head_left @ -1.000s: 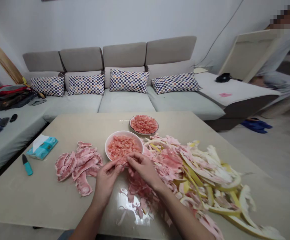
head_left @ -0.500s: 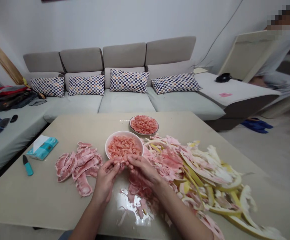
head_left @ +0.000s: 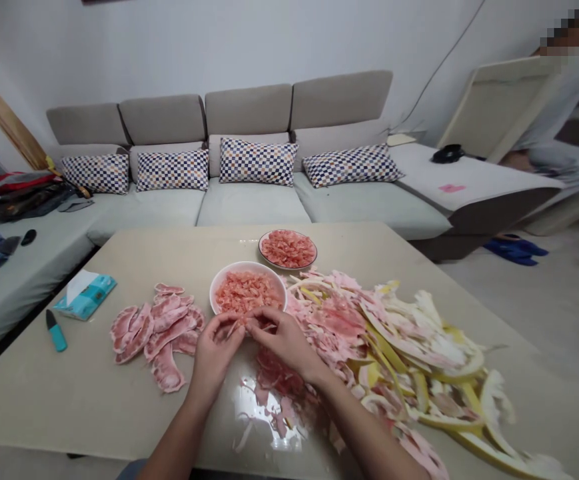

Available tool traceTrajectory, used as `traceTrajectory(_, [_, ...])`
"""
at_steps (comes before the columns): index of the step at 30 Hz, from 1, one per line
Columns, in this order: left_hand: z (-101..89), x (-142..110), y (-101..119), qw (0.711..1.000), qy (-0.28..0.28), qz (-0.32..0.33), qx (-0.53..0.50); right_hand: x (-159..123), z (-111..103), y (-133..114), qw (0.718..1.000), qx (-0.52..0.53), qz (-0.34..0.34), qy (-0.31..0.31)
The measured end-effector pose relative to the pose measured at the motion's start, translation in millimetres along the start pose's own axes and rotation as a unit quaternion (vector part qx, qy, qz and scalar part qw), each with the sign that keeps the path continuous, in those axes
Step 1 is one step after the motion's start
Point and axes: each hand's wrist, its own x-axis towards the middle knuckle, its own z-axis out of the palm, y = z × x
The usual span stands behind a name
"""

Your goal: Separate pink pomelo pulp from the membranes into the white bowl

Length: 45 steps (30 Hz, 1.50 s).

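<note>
My left hand [head_left: 215,347] and my right hand [head_left: 289,343] meet at the near rim of a white bowl [head_left: 212,298] and pinch a small pink pomelo segment [head_left: 242,322] between their fingertips. Most of the segment is hidden behind the fingers. Loose pink pomelo pulp [head_left: 248,290] fills the bowl. Left of my left hand lies a pile of pomelo segments [head_left: 172,323] still in their pale membrane. Beneath and beside my right hand are torn membrane scraps [head_left: 279,373] on the table.
A dark-rimmed plate of pulp [head_left: 289,249] stands behind the bowl. Yellow and white pomelo peels [head_left: 409,360] heap across the table's right side. At left are a tissue pack [head_left: 86,299] and a teal-handled knife [head_left: 56,332]. A sofa [head_left: 249,203] runs behind; a person [head_left: 554,127] is far right.
Both hands have shifted slightly, the fingers curling closer together around the segment. Less of the segment shows now. The bowl, plate and piles have stayed in place.
</note>
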Motion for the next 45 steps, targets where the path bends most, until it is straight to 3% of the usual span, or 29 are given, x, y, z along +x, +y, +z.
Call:
traceTrajectory(6, [4.9,7.7,-2.1,1.000,0.004,0.002,-0.003,-0.1,0.0,0.0,0.999,-0.023,-0.035,0.033])
traceTrajectory(12, [5.5,11.4,-5.1,0.984,-0.013,-0.069,-0.161,2.7,-4.5,7.6,0.995,0.098,0.023,-0.007])
traceTrajectory(16, [7.8,11.2,-3.6,0.977,-0.038,-0.085,-0.193,5.9,-1.8,23.7,0.977,0.202,0.065,-0.024])
traceTrajectory(23, [14.4,9.9,-6.1,0.976,0.014,-0.074,-0.203,9.6,4.6,31.3,0.938,0.323,0.118,-0.025])
traceTrajectory(26, [12.8,9.7,-6.1,0.974,0.001,-0.071,-0.217,9.3,4.4,28.2,0.912,0.377,0.156,-0.029])
traceTrajectory(29, [9.2,9.8,-4.1,0.970,-0.031,-0.077,-0.230,8.7,4.2,27.3,0.903,0.391,0.174,-0.033])
traceTrajectory(33, [7.0,10.7,-2.9,0.973,-0.051,-0.088,-0.206,8.2,4.3,26.7,0.915,0.370,0.157,-0.039])
traceTrajectory(37, [8.6,12.4,-6.7,0.982,-0.024,-0.098,-0.159,7.9,4.5,22.7,0.926,0.346,0.143,-0.046])
traceTrajectory(45, [10.8,11.5,-6.3,0.994,0.020,-0.057,-0.091,6.7,13.1,16.0,0.915,0.370,0.158,-0.002])
